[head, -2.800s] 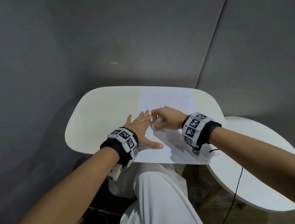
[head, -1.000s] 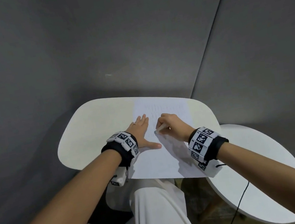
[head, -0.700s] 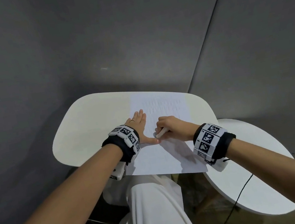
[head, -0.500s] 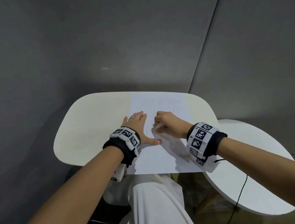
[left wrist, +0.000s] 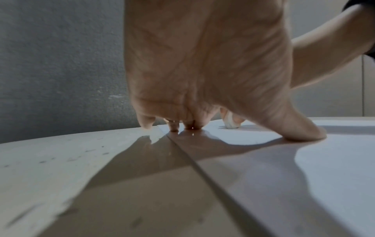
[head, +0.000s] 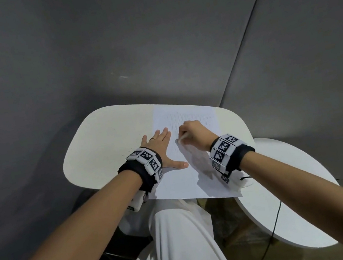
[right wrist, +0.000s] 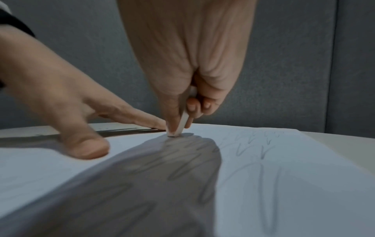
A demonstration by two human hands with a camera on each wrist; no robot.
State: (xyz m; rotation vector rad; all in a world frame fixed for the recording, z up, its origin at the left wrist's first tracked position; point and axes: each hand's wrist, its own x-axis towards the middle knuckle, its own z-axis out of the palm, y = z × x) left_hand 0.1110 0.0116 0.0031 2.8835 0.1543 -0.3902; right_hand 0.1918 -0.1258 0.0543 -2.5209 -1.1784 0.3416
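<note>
Your right hand (head: pixel 195 136) has its grip clenched round a white eraser (right wrist: pixel 183 121), the tip pressed onto a sheet of paper (head: pixel 186 183) just beside your left fingertips. Your left hand (head: pixel 164 148) lies flat, grip released, pinning the paper to the white bench (head: pixel 105 145). This looks like the erasing step. Pencil strokes (right wrist: pixel 263 149) lie to the right, so rub toward them next and hold the sheet firm.
</note>
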